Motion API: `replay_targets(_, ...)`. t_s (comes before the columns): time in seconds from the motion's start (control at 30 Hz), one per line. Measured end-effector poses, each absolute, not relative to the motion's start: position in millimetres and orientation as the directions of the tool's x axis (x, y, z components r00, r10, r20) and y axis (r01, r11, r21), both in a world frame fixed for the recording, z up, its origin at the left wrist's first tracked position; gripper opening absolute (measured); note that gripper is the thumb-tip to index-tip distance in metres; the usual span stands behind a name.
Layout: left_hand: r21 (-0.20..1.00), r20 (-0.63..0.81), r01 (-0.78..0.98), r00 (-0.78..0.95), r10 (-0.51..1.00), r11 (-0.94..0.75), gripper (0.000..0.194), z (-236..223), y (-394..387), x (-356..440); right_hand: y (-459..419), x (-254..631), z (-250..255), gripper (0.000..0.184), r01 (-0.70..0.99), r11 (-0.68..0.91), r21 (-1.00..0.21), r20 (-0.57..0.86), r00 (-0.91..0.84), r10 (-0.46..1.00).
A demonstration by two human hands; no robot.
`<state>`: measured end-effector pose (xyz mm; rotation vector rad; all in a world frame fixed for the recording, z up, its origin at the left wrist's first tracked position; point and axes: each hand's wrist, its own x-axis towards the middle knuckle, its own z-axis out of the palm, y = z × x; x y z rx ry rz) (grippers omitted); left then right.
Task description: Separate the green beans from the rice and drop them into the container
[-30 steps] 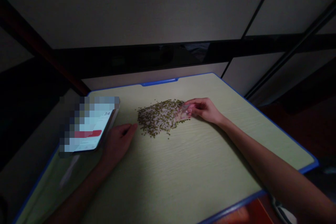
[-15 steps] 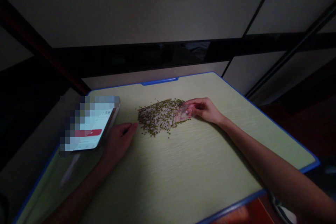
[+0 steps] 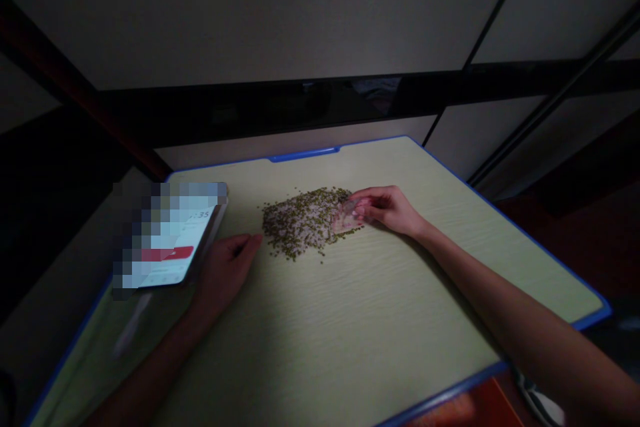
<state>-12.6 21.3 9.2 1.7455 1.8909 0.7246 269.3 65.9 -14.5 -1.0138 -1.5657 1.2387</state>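
Note:
A loose heap of small green beans mixed with pale grains (image 3: 303, 220) lies in the middle of the table. At the heap's right edge, my right hand (image 3: 390, 209) pinches a small see-through, pinkish plastic piece (image 3: 346, 219) between thumb and fingers. Whether this is a bag or a small container, I cannot tell. My left hand (image 3: 227, 267) rests loosely closed on the tabletop, its thumb tip just left of the heap. Nothing shows in it, though its curled fingers are partly hidden. Behind that hand a lit phone or tablet (image 3: 175, 233) leans at a slant, partly blurred out.
The pale wood-grain table (image 3: 340, 340) has a blue rim and a blue grip strip (image 3: 305, 154) at its far edge. A thin whitish utensil (image 3: 133, 325), blurred, lies at the left. Cabinet fronts (image 3: 280, 13) stand behind the table. Something orange-red (image 3: 465, 407) shows below the near edge.
Almost nothing differs. Both hands keep their places, and the plastic piece in my right hand is tilted slightly differently.

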Motion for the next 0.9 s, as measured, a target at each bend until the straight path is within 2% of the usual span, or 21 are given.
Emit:
replay_targets(0.27, 0.673, 0.022, 0.738, -0.088, 0.996, 0.05, 0.032, 10.6, 20.8, -11.1, 65.2, 270.0, -14.1, 0.024, 0.038, 0.152, -0.988, 0.132, -0.319, 0.938)
replay_targets(0.9, 0.668, 0.013, 0.742, -0.094, 0.995, 0.061, 0.032, 10.1, 20.2, -11.4, 64.0, 276.5, -11.1, 0.023, 0.071, 0.152, -0.986, 0.114, -0.382, 0.917)
